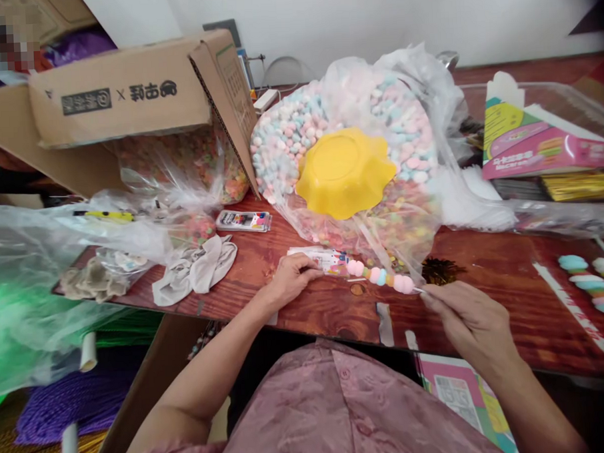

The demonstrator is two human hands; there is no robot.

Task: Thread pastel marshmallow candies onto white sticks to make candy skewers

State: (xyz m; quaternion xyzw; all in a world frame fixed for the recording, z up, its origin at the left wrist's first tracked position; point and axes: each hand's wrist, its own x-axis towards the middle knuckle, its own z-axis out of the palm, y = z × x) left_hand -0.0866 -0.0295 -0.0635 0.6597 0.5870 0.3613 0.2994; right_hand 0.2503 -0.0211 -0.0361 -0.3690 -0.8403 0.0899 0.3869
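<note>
A skewer of pastel marshmallows (381,276) lies across the wooden table (489,272), its far end slid into a printed clear wrapper (321,259). My left hand (290,278) pinches the wrapper's open end. My right hand (466,316) grips the skewer's stick at its near end. Just behind the skewer stands a big clear bag of pastel marshmallows (298,130) with a yellow bowl (344,171) resting on it.
A cardboard box (126,94) leans at the back left over bags of coloured candy (199,161). Finished skewers (592,284) lie at the right. A pink carton (538,143), white gloves (197,274) and plastic sheeting (28,265) crowd the table.
</note>
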